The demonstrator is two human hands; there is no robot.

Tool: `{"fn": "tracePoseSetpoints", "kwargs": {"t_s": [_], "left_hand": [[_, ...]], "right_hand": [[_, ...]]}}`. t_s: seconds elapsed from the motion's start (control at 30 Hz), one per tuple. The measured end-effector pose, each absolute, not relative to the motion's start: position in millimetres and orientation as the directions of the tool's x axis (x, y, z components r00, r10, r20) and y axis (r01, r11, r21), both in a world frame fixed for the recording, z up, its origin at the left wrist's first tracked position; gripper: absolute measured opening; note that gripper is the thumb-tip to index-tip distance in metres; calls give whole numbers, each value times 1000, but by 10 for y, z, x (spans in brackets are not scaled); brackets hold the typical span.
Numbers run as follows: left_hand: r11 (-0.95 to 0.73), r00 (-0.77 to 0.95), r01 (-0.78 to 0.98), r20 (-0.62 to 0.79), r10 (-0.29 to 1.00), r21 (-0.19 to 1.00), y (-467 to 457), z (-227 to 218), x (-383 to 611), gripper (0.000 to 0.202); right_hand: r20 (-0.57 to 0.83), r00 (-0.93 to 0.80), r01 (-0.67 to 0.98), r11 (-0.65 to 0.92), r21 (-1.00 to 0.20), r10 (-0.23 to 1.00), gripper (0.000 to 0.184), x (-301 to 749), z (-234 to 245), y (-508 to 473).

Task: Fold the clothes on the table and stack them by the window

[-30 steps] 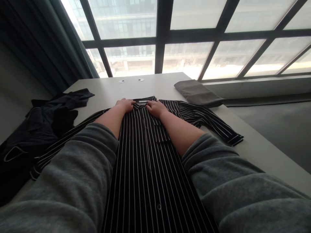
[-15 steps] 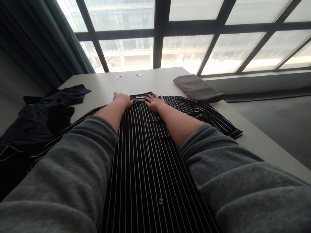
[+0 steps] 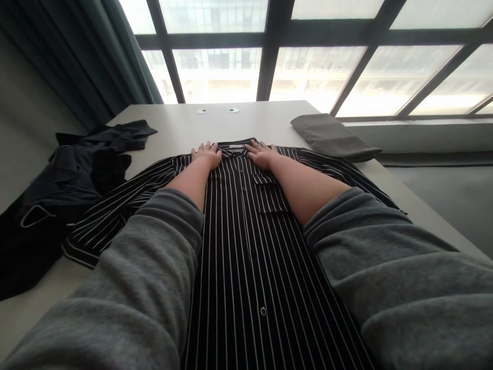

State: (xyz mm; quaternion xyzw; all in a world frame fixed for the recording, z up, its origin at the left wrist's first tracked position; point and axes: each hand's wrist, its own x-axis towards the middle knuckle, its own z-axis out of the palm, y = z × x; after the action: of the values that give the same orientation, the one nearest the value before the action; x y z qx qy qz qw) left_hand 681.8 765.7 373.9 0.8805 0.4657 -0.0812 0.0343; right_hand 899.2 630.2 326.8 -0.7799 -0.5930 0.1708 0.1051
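A black shirt with white stripes (image 3: pixel 239 246) lies spread front side up, its collar at the far end and its sleeves out to both sides. My left hand (image 3: pixel 207 155) rests flat on the shirt just left of the collar, fingers spread. On the collar's right side, my right hand (image 3: pixel 262 155) presses down with its fingers stretched out. A pale label shows inside the collar between the hands. Buttons run down the front, and a chest pocket (image 3: pixel 271 195) sits below my right hand. My forearms cover parts of both sleeves.
The shirt lies on a white table (image 3: pixel 173 123). Dark crumpled clothes (image 3: pixel 73 174) are heaped at the left, close to the left sleeve. A folded grey-brown cloth (image 3: pixel 333 136) lies at the back right. Behind the table are a dark curtain (image 3: pixel 88 56) and framed windows.
My left hand has gone from curled at the collar's side to flat with spread fingers. The left sleeve now shows more fully, and the view has shifted, moving everything slightly right.
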Motion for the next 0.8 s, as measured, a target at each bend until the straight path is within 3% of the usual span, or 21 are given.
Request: {"fn": "tracePoseSetpoints", "kwargs": {"t_s": [0.23,0.37,0.53,0.8], "left_hand": [[-636,632,763,-72,771,-116,7513,3830,6818,74],[-748,756,646,-10,655,-153,7357,3889,6769,74],[-727,710,683,-172,683,-66,7278,3799,6682,82],[-650,630,758,-199,750,-51,7274,3816,6698,83]], "right_hand": [[-96,329,872,-342,-350,939,74,8878,3298,6271],[-104,335,870,-350,-348,937,73,8839,3318,6267],[-87,335,862,-342,-374,938,74,8846,3300,6287],[-81,325,868,-331,-370,942,73,8861,3291,6284]]}}
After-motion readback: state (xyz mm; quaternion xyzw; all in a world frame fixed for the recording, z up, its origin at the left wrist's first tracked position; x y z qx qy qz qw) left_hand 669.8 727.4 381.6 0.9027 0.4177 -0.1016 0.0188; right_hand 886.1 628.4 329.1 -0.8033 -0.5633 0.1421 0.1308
